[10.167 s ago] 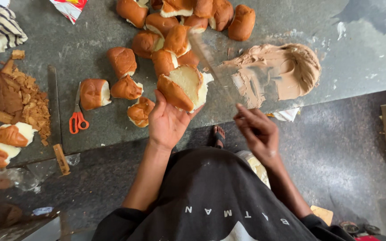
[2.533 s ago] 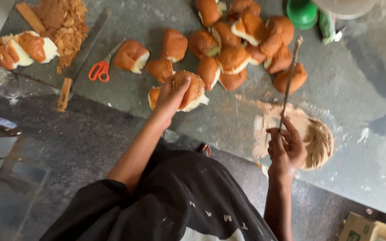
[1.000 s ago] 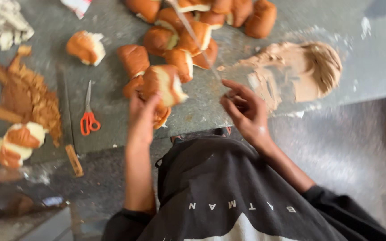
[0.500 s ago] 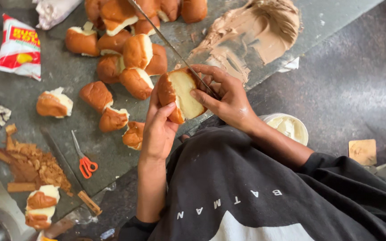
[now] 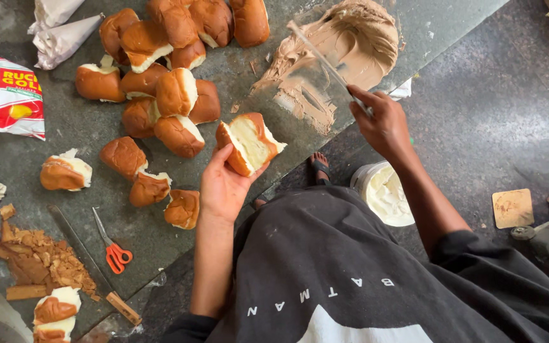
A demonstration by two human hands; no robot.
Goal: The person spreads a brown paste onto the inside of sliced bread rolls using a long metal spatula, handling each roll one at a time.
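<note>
Grey stone counter [image 5: 223, 76]: split bun [image 5: 249, 143] gripped in left hand [image 5: 223, 187]; knife [image 5: 325, 63], clasped by right hand [image 5: 386, 124], withdrawn from bun to brown cream [image 5: 351, 38]; reloading indicated.

Scissors [image 5: 114, 248] lie left of the held bun [image 5: 249, 143]; cream mound [image 5: 344, 51] right.

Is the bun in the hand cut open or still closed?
Cut open: the bun in the left hand is split, showing its pale inside.

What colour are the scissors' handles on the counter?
Orange-red handles on the scissors, seen best in the head view.
</note>
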